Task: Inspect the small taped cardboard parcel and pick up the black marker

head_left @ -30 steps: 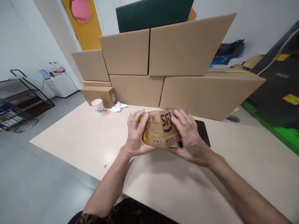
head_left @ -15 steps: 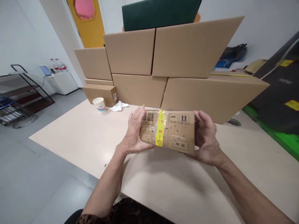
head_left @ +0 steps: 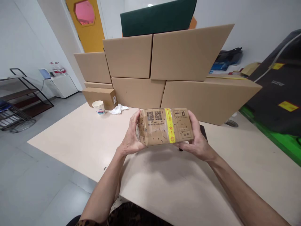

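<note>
Since the earlier frame, the small carton (head_left: 166, 126) has been shifted leftward, its yellow tape band (head_left: 170, 129) now right of centre. A beige desk (head_left: 77, 138) is backed by stacked cardboard boxes (head_left: 188, 53) in a grey-floored room. The printed carton is held above the desk, clasped at its ends by the left hand (head_left: 131, 138) and right hand (head_left: 198, 141).

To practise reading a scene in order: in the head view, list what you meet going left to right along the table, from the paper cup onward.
Paper cup → crumpled white tissue → left hand → small taped cardboard box → right hand.
</note>
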Available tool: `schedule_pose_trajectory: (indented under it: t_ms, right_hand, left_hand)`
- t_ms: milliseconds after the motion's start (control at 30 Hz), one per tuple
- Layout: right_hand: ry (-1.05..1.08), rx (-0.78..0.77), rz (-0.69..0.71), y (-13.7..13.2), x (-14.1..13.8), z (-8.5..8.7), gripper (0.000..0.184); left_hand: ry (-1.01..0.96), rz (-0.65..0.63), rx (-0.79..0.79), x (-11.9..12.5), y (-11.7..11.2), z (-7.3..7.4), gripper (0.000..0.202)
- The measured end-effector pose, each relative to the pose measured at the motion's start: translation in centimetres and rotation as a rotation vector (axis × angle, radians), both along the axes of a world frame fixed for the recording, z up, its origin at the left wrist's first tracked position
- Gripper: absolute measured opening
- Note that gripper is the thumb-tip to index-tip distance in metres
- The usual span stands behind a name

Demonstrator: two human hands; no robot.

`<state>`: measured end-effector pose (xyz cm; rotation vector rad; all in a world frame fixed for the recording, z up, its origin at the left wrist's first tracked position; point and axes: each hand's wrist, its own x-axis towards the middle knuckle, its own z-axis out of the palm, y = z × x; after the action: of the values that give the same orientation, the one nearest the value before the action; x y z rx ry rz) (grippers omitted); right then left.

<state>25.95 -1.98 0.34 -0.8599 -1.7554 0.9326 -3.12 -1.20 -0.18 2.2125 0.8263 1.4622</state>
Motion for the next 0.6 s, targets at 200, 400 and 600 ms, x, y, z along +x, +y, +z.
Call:
schedule_pose_trajectory:
  t_ms: [200,400,600]
  right_hand:
    - [-0.199,0.146,-0.061,-0.1,-0.2,0.3,0.114]
    - [-0.585,0.693,-0.26,-0.8,-0.2,1.3,0.114]
    - [-0.679,0.8,-0.234,-2.6,-1.4,2.3,0.111]
  left_hand:
    - [0.148,0.064,-0.029,-0.8,0.8,-0.6,0.14]
    - [0.197,0.039,0.057,-0.5,1.0,-1.1,0.137]
    - [0.259,0.037,0.212,1.4,0.0,-1.4,0.125]
